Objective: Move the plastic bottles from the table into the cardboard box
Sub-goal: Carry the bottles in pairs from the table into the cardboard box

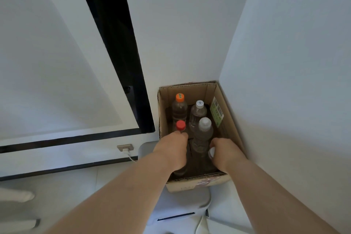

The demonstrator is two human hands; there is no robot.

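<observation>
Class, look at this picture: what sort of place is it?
Probably a corner of a home room: plain white walls, a wall socket with a plug in it, and a cardboard box holding plastic bottles.
</observation>
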